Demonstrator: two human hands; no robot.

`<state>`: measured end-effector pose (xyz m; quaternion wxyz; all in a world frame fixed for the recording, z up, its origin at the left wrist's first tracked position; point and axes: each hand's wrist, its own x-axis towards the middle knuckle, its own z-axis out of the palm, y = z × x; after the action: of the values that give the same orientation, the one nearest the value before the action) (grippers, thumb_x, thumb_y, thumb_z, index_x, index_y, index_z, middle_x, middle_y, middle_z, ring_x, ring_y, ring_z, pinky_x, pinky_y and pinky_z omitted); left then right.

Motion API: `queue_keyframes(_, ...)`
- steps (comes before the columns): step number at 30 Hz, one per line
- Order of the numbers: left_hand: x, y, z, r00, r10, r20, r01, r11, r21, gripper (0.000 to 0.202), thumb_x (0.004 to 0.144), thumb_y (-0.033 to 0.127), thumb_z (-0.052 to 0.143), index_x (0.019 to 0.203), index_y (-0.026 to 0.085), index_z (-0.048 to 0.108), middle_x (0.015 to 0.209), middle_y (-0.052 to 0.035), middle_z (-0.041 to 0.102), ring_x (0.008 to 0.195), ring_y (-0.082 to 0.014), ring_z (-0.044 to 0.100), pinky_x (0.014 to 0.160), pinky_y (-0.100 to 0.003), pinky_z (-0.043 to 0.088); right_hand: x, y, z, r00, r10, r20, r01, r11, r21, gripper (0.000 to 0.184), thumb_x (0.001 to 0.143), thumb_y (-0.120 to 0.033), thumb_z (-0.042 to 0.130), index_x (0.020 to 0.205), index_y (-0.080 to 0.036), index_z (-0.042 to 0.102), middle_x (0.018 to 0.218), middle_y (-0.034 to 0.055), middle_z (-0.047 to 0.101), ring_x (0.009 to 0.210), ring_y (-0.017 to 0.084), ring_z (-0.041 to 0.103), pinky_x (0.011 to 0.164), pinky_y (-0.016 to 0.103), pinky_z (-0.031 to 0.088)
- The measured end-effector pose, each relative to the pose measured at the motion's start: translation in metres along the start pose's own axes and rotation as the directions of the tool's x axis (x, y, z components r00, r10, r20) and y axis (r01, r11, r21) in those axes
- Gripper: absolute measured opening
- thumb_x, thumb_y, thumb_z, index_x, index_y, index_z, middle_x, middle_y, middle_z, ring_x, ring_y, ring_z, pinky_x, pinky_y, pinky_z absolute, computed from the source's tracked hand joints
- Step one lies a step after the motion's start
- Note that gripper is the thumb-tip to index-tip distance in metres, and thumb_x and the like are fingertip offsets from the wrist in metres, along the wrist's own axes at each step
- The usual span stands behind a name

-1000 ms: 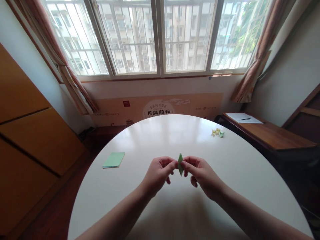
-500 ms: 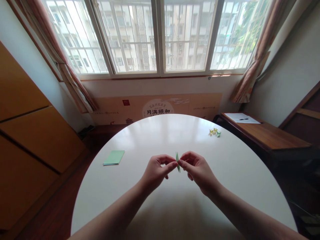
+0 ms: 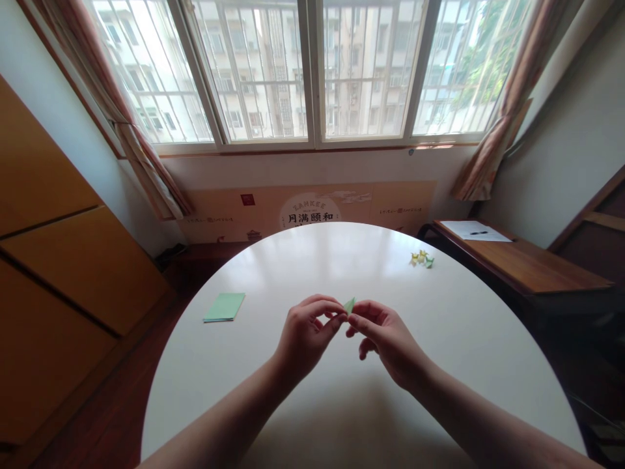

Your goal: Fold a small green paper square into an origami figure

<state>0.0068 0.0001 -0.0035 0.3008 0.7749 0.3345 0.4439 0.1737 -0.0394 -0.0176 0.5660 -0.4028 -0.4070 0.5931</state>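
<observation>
Above the middle of the round white table (image 3: 454, 326), both of my hands pinch a small folded piece of green paper (image 3: 349, 304). My left hand (image 3: 307, 335) grips it from the left with thumb and forefinger closed. From the right, my right hand (image 3: 383, 339) pinches it the same way. Only a small green tip shows above my fingertips; the rest is hidden between them.
A stack of green paper sheets (image 3: 224, 307) lies on the table's left side. Several small folded paper pieces (image 3: 422, 258), yellow and green, sit at the far right. A wooden side desk (image 3: 527, 264) with a white sheet and pen (image 3: 474, 230) stands to the right.
The green paper stood upright and showed as a tall diamond between my fingers; now it is tilted and mostly hidden, with only a tip visible. My hands have stayed in place.
</observation>
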Motion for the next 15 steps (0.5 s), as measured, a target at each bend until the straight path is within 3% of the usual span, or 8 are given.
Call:
queue_keyframes(11,-0.0016,-0.0012,0.0034,0.980,0.161,-0.113,-0.155,0.986,0.061,0.007,0.080,0.010,0.071,0.083,0.016,0.069,0.080,-0.0046,0.066,0.070,-0.0145,0.064,0.049,-0.018,0.051,-0.0042,0.0043,0.0033,1.000,-0.008,0.029,0.008,1.000,0.000,0.029,0.075,-0.040,0.082,0.090,-0.018,0.071,0.087,0.0068,0.069,0.079,0.021,0.065,0.045,0.020,0.047)
queue_keyframes(15,-0.0016,0.0018,0.0009,0.977,0.165,-0.139,-0.157,0.986,0.062,0.006,0.083,0.012,0.068,0.086,0.016,0.069,0.087,-0.0056,0.067,0.071,-0.0138,0.063,0.050,-0.019,0.052,-0.0034,0.0036,0.0026,1.000,0.001,-0.010,0.000,1.000,0.023,0.028,0.077,-0.041,0.080,0.089,-0.017,0.072,0.091,0.0078,0.069,0.077,0.020,0.064,0.045,0.020,0.045)
